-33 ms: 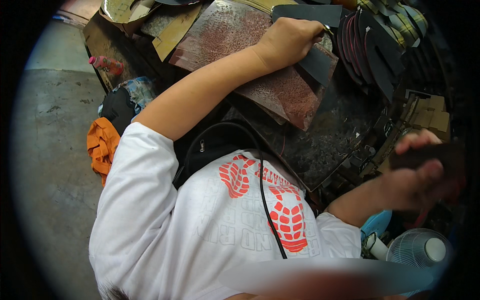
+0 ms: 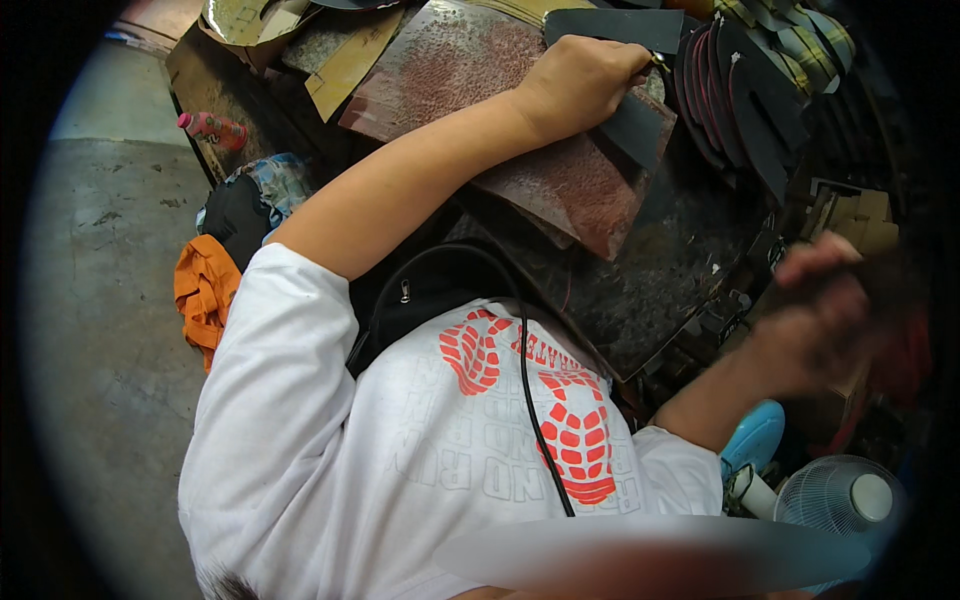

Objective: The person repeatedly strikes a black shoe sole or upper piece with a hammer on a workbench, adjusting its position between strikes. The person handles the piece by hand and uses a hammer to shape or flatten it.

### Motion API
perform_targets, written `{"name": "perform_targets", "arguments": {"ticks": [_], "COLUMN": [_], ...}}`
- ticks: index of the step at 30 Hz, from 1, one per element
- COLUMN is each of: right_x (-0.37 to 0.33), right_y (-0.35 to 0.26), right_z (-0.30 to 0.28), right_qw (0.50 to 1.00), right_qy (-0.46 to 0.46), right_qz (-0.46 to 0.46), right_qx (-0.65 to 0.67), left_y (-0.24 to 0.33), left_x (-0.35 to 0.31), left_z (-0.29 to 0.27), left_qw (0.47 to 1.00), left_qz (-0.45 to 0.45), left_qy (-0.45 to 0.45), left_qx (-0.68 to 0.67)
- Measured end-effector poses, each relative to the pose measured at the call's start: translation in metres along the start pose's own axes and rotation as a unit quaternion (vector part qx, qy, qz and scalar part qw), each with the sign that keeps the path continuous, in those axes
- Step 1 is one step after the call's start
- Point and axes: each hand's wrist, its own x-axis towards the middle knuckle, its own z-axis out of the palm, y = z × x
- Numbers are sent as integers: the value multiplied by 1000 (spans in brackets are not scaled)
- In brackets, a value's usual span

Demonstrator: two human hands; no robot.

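Observation:
My left hand (image 2: 590, 85) is closed in a fist over a worn reddish-brown board (image 2: 440, 75). A small shiny, yellowish bit (image 2: 658, 60) shows at its fingers; the rest of what it grips is hidden. Dark grey flat pieces (image 2: 632, 130) lie beneath and beside this hand, and another dark grey strip (image 2: 630, 28) lies just beyond it. At the right, my right hand (image 2: 815, 315) is raised and smeared by motion, its fingers around a dark brown blocky thing (image 2: 885, 275) that is too blurred to name.
Curved dark pieces with red edges (image 2: 715, 95) stand stacked beyond the board, near plaid fabric (image 2: 825, 45). A dark worktop (image 2: 670, 285) lies below. A fan (image 2: 835, 500) stands at lower right. Left are a pink bottle (image 2: 215, 130) and orange cloth (image 2: 205, 290).
My right hand has moved up and slightly left with the dark brown thing, and is more blurred. My left hand stays almost in place.

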Motion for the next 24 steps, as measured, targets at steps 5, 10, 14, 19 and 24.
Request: {"name": "perform_targets", "arguments": {"ticks": [5, 10, 14, 19, 24], "right_x": [-26, -47, -54, -60, -72], "right_y": [55, 74, 71, 77, 98], "right_z": [12, -13, 4, 6, -4], "right_qw": [963, 943, 922, 932, 930], "right_qy": [-126, -151, -195, -203, -199], "right_qz": [211, 166, 118, 155, 204], "right_qx": [-107, -245, -312, -258, -230], "left_y": [-1, -6, -17, -27, -21], "left_x": [5, 3, 5, 4, 2], "left_z": [0, 7, 10, 2, 3], "left_qw": [999, 999, 988, 880, 926], "left_qz": [13, -27, -128, -345, -278], "left_qy": [28, 31, 59, -26, -3], "left_qx": [11, -15, -65, -326, -254]}}
